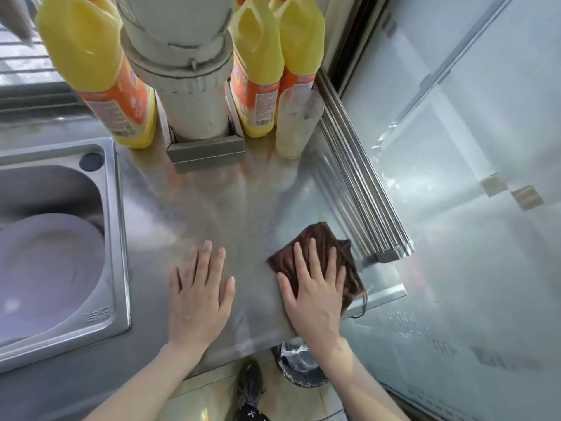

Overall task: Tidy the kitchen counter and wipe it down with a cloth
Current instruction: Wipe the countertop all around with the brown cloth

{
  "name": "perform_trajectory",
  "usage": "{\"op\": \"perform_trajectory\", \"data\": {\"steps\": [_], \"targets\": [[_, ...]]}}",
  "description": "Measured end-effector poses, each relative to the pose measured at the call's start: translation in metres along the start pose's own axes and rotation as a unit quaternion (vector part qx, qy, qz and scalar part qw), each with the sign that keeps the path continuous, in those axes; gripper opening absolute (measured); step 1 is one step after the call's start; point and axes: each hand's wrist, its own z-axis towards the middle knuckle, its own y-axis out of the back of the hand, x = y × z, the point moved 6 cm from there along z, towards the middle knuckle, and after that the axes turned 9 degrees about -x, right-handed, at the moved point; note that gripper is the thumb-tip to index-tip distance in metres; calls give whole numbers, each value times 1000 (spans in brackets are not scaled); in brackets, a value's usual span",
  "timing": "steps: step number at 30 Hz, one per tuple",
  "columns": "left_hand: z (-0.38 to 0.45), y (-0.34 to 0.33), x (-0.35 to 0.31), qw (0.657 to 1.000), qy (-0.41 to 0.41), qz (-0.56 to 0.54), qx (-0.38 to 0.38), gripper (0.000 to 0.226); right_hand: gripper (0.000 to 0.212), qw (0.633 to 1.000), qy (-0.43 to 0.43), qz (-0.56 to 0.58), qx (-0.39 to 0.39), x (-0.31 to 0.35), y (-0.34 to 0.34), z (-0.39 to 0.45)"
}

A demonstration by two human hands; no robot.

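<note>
A brown cloth (321,241) lies flat on the steel counter (212,208) near its right front corner. My right hand (315,287) presses flat on top of the cloth, fingers spread and pointing away from me. My left hand (198,290) rests palm down on the bare counter to the left of the cloth, fingers apart, holding nothing. The cloth's right edge with a loose thread reaches the counter's front right rim.
A sink (115,238) with a pale plate (45,268) in it sits at the left. Three yellow detergent bottles (91,65), (258,71), (300,41) flank a grey pipe (185,71) at the back. A clear glass (296,123) stands beside them. A frosted glass door (455,177) bounds the right; a bin (300,369) sits below.
</note>
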Motion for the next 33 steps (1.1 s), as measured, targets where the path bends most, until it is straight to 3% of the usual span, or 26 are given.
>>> {"op": "perform_trajectory", "data": {"steps": [4, 6, 13, 20, 22, 24, 28, 30, 33], "targets": [[0, -6, 1, 1000, -5, 22, 17, 63, 58, 987, 159, 18, 29, 1, 2, -26], [2, -5, 1, 1000, -3, 21, 18, 63, 62, 981, 189, 1, 46, -13, 1, -6], [4, -4, -1, 999, -3, 34, 15, 60, 64, 999, -15, 16, 45, -17, -5, 70], [3, -5, 1, 999, -2, 39, 14, 60, 60, 986, 159, -2, 45, 6, -5, 29], [4, -5, 0, 999, -4, 40, 11, 59, 61, 988, 142, -5, 59, -7, -4, 56], [5, -5, -1, 999, -6, 39, 7, 59, 62, 994, 70, 8, 84, -20, -7, 90], [4, -7, 0, 999, -6, 43, 5, 59, 56, 998, -21, 30, 41, -8, -12, 111], [2, -7, 1, 999, -4, 41, 6, 59, 52, 999, 4, 41, 11, 8, -12, 94], [2, -7, 1, 999, -4, 41, 3, 59, 53, 991, 127, 22, 16, 18, -12, 65]]}}
